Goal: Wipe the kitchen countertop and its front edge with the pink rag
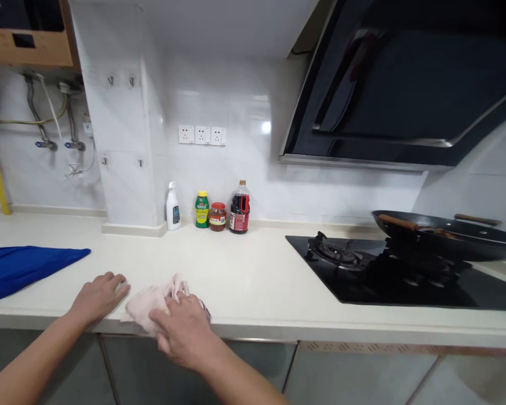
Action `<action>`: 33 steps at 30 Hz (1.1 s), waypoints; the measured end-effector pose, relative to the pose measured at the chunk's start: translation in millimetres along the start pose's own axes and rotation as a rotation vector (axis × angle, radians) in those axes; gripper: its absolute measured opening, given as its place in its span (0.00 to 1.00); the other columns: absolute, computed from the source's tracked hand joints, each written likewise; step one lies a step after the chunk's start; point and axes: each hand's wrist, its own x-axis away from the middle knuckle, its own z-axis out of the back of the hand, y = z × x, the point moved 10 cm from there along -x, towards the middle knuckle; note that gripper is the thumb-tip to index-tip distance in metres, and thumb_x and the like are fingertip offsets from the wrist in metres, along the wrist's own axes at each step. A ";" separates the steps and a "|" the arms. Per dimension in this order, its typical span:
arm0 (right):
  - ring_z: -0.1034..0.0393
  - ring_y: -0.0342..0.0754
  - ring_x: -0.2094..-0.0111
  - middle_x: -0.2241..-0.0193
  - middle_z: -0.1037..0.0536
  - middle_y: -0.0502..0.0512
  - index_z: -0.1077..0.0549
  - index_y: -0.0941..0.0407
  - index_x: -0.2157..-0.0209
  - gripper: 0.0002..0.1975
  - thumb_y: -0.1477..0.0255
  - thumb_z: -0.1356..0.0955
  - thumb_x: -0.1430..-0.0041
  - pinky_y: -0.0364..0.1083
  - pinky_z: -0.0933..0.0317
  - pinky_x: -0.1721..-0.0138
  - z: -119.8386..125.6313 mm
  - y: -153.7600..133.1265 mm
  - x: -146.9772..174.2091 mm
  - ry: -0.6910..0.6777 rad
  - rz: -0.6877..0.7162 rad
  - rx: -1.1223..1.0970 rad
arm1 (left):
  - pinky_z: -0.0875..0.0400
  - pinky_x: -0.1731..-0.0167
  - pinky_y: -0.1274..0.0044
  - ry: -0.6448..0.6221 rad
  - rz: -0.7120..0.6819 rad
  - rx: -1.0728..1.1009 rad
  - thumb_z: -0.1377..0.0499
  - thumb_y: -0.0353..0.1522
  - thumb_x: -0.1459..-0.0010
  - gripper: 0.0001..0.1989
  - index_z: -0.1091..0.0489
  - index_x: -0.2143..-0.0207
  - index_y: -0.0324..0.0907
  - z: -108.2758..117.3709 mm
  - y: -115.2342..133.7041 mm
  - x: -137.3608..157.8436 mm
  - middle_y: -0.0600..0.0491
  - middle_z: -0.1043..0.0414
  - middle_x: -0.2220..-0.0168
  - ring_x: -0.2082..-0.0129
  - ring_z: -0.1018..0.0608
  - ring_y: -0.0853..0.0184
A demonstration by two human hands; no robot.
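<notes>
My right hand (185, 326) presses a crumpled pale pink cloth (145, 304) against the front of the white countertop (253, 281), its fingers curled into the fabric. Part of the cloth is hidden under the hand, and one corner reaches the counter's front edge. To the left, my left hand (101, 295) rests on the counter with its fingers apart and holds nothing. Farther left lies a blue cloth (29, 267), spread flat.
Against the back wall stand a white spray bottle (173, 208), a green bottle (202, 210), a red-lidded jar (217, 217) and a large dark sauce bottle (240, 208). A black gas stove (383, 287) bearing a wok (447, 239) is at right, under a range hood (396, 84).
</notes>
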 end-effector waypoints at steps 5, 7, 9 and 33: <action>0.37 0.60 0.40 0.40 0.31 0.54 0.33 0.40 0.42 0.21 0.67 0.32 0.34 0.56 0.36 0.52 -0.1 7.9 47.1 0.300 0.053 0.215 | 0.36 0.48 0.56 -0.025 0.113 0.007 0.57 0.44 0.35 0.26 0.26 0.50 0.42 10.1 -3.2 6.9 0.40 0.28 0.47 0.44 0.29 0.46; 0.39 0.59 0.39 0.39 0.31 0.52 0.31 0.38 0.43 0.18 0.68 0.33 0.32 0.57 0.38 0.49 8.9 29.3 83.5 0.460 0.025 0.285 | 0.37 0.46 0.56 -0.051 0.110 0.024 0.58 0.45 0.33 0.27 0.27 0.47 0.42 9.0 -2.7 9.0 0.41 0.30 0.44 0.42 0.31 0.47; 0.41 0.59 0.37 0.37 0.33 0.53 0.30 0.38 0.43 0.18 0.69 0.34 0.32 0.58 0.40 0.47 19.2 57.5 124.4 0.530 -0.004 0.337 | 0.39 0.44 0.57 -0.075 0.110 0.028 0.57 0.44 0.33 0.27 0.28 0.46 0.41 6.8 -2.8 10.0 0.41 0.31 0.42 0.41 0.32 0.48; 0.40 0.65 0.54 0.54 0.29 0.64 0.30 0.51 0.47 0.18 0.61 0.34 0.37 0.61 0.43 0.56 21.6 79.5 112.0 0.419 -0.337 0.265 | 0.41 0.43 0.57 -0.046 0.130 0.074 0.58 0.45 0.32 0.28 0.29 0.45 0.39 9.4 2.1 16.7 0.41 0.32 0.42 0.41 0.33 0.49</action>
